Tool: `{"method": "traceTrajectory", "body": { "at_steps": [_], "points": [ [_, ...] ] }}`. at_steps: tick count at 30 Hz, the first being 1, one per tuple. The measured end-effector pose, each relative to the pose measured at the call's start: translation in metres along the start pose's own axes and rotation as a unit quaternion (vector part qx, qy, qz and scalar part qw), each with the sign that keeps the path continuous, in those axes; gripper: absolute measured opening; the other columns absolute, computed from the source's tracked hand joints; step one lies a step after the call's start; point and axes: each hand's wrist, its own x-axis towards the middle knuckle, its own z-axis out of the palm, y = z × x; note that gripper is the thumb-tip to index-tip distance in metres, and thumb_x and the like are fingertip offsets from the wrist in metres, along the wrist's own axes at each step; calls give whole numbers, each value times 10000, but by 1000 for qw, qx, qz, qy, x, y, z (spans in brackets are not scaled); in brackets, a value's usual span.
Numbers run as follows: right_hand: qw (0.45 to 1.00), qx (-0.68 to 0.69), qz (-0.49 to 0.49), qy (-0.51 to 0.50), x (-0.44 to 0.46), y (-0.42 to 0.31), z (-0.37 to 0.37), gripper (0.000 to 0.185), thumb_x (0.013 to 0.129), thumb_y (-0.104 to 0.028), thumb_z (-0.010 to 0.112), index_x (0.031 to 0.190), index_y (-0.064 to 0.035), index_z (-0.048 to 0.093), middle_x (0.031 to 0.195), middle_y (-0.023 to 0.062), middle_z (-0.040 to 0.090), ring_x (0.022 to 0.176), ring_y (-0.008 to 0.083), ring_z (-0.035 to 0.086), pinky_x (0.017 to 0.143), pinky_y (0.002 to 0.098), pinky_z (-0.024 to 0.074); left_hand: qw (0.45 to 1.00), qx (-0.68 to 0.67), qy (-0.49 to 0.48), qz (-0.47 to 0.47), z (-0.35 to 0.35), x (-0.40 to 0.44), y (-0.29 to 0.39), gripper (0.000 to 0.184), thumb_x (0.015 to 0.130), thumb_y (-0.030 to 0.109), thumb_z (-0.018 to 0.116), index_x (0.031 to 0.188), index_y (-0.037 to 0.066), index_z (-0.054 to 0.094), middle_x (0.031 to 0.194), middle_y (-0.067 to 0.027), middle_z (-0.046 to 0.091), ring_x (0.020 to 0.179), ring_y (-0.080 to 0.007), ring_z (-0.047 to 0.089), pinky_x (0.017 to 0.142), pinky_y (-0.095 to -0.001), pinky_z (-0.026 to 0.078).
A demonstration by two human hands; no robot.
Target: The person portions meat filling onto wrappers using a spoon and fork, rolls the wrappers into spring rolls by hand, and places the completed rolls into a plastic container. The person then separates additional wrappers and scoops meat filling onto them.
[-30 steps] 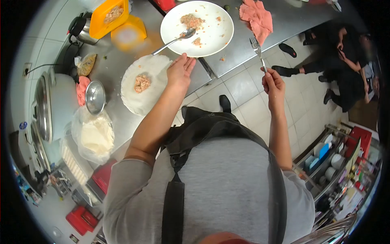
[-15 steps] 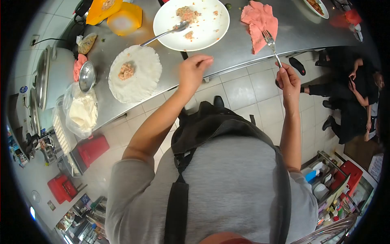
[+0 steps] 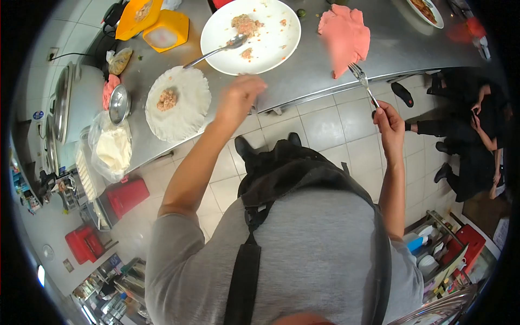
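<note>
My right hand grips a fork by its handle, tines up, at the front edge of the steel table. The tines are beside the lower tip of a crumpled pink cloth. My left hand, blurred, hovers by the table edge with its fingers curled together and nothing visible in them. To its left lies a round, pale dough sheet with a small mound of minced filling on it. Beyond the hand stands a large white plate holding more filling, with a spoon resting across its rim.
On the left are a metal bowl, a bag of dough and a big steel pot. Yellow containers stand at the back left; a dish of food is at the far right. People in dark clothes are at right.
My left hand has shifted left and slightly down, nearer the dough sheet. My right hand and the fork sit slightly lower in view. The whole view has shifted a little.
</note>
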Motion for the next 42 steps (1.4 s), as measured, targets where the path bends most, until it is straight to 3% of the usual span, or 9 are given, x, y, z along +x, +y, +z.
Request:
{"method": "traceTrajectory", "body": {
  "at_steps": [4,8,10,14,17,20,26,30,42],
  "points": [
    [1000,4,11,16,-1,-4,-4,237,1034,-143,600,1186,13,692,759,-53,537,696,30,436,619,196,319,988,-10,156,-16,-59,51,61,112,870,-79,682,916,-1,747,1007,-93,753,966,-222,697,875,-316,543],
    [1000,11,-3,18,1,0,-2,240,1036,-143,601,1190,20,687,760,-48,536,705,34,447,630,197,335,944,54,313,86,-34,71,2,156,878,-80,680,982,5,759,1005,-111,755,947,-207,697,855,-310,542],
    [1000,8,-16,16,3,5,-3,242,1036,-145,601,1192,20,686,759,-48,535,709,37,453,632,197,341,993,78,-5,-84,-10,61,-53,204,834,-46,716,1021,25,760,1014,-132,749,903,-268,708,838,-346,548],
    [1000,-18,-8,4,-3,8,-7,235,1030,-151,612,1171,14,700,757,-48,533,720,42,457,648,199,351,988,14,24,-151,-45,53,-24,225,830,-18,723,1047,35,751,1037,-130,741,946,-281,703,871,-346,539],
    [1000,-7,-8,15,6,8,-7,235,1027,-149,615,1167,17,703,748,-46,532,723,41,457,648,198,353,983,32,-152,-100,-67,47,-12,239,799,-28,745,1035,7,734,1010,-112,729,946,-242,696,858,-344,548],
    [1000,-3,-15,15,4,8,-7,232,1026,-140,609,1166,23,699,747,-44,532,723,45,463,649,200,361,974,158,-161,-37,-56,44,-19,214,796,22,744,1008,39,721,986,-105,724,967,-250,696,855,-344,536],
    [999,-15,-30,13,6,19,-11,232,1024,-129,604,1166,36,686,776,-33,547,734,57,479,659,208,375,984,23,-146,-103,-50,83,-34,149,847,-11,685,979,17,747,918,-174,733,871,-351,698,817,-392,550],
    [1000,-13,-3,11,5,16,-13,242,1023,-133,608,1179,37,680,777,-34,552,739,55,484,656,211,370,945,241,-141,-171,-15,99,-70,202,885,49,586,981,34,763,1014,-235,724,965,-402,697,879,-476,537],
    [998,45,-24,29,4,15,-7,230,1034,-121,595,1185,38,666,764,-33,544,690,40,443,616,200,318,967,167,-168,-93,-5,85,-61,275,915,213,697,1132,44,708,1210,-117,643,1160,-310,611,955,-434,509]
  ]
}}
